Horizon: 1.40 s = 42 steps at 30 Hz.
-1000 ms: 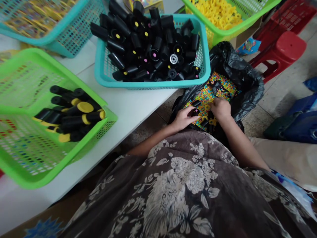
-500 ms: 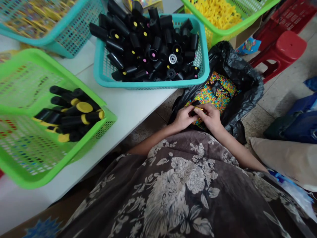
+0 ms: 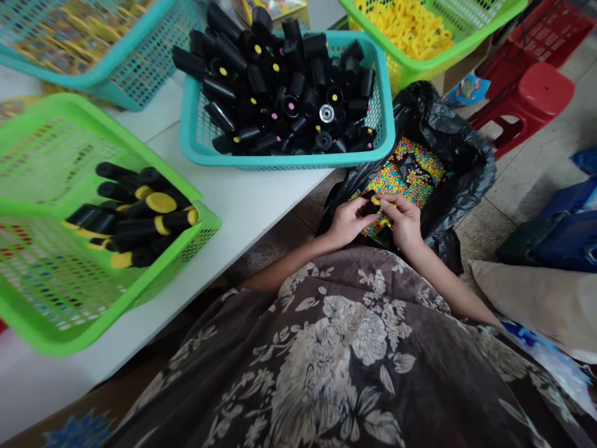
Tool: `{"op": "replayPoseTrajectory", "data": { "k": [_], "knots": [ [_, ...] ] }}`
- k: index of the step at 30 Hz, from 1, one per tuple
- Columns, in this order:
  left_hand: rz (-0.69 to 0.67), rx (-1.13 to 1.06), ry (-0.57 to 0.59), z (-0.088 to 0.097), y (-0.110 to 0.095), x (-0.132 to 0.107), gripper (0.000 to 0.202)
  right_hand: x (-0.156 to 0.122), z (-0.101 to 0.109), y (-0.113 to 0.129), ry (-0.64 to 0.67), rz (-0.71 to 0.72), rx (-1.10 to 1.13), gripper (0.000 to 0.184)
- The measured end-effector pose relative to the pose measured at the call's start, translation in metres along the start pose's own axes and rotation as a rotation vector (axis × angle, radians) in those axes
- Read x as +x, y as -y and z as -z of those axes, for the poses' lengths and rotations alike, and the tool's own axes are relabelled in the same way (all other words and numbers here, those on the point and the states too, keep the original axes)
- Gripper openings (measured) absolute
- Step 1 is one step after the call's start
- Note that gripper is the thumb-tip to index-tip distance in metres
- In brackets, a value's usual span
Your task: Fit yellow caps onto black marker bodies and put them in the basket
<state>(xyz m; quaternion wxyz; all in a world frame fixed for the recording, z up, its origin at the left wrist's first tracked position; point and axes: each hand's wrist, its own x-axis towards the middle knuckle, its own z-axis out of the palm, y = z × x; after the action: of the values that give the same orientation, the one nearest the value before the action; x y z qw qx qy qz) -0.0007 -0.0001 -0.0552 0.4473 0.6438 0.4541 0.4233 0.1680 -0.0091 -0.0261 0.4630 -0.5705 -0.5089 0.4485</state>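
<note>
Right now, the left hand (image 3: pixel 347 223) and the right hand (image 3: pixel 402 223) are curled and close together, and their fingers pinch a small black tube (image 3: pixel 370 208) with a yellow ring (image 3: pixel 377 200) on it. Both hands are just above the colored beads (image 3: pixel 403 177) in a black bag (image 3: pixel 459 146). Beside the bag, on a white table (image 3: pixel 237 199), a blue basket (image 3: pixel 280 163) holds a big pile of black tubes (image 3: pixel 280 81), and a green basket (image 3: pixel 60 106) holds more tubes with yellow ends (image 3: pixel 144 214).
</note>
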Motion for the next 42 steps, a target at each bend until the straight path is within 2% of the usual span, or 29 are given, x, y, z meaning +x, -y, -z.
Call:
{"op": "replayPoseTrajectory", "data": {
  "k": [3,10,15,20,22,25,27,30,33,36,39,42],
  "knots": [
    [0.044,-0.057,-0.009,0.000,0.000,0.000,0.027,-0.001,-0.001,0.004,0.049,0.070,-0.014,0.023],
    [0.070,-0.096,-0.007,0.000,-0.004,-0.001,0.029,0.002,-0.010,0.002,0.032,0.046,0.014,0.022],
    [0.069,-0.072,-0.018,0.000,0.001,-0.002,0.026,0.004,-0.011,-0.002,0.029,-0.103,0.088,0.034],
    [0.015,-0.026,-0.077,0.000,0.006,-0.003,0.026,0.007,-0.009,0.007,0.135,-0.350,0.192,0.039],
    [-0.012,0.030,-0.106,0.000,0.007,-0.003,0.027,0.008,-0.010,0.010,0.172,-0.396,0.232,0.039],
    [-0.008,0.067,-0.131,0.002,0.006,-0.001,0.030,0.009,-0.010,0.010,0.199,-0.389,0.270,0.038],
    [0.008,0.018,-0.109,0.003,0.005,-0.001,0.033,0.009,-0.011,0.008,0.170,-0.369,0.296,0.038],
    [0.090,-0.164,0.041,0.006,0.001,0.000,0.039,0.007,-0.012,0.007,0.101,-0.346,0.318,0.037],
    [0.240,-0.335,0.175,0.011,-0.008,-0.001,0.040,0.004,-0.015,0.011,0.045,-0.337,0.345,0.037],
    [0.326,-0.419,0.148,0.012,-0.020,-0.001,0.040,0.001,-0.017,0.016,0.019,-0.337,0.382,0.036],
    [0.314,-0.431,0.091,0.008,-0.028,-0.001,0.039,0.002,-0.016,0.016,0.043,-0.348,0.435,0.034],
    [0.295,-0.426,0.036,0.000,-0.028,0.000,0.039,0.004,-0.014,0.012,0.064,-0.349,0.491,0.033]
  ]
}}
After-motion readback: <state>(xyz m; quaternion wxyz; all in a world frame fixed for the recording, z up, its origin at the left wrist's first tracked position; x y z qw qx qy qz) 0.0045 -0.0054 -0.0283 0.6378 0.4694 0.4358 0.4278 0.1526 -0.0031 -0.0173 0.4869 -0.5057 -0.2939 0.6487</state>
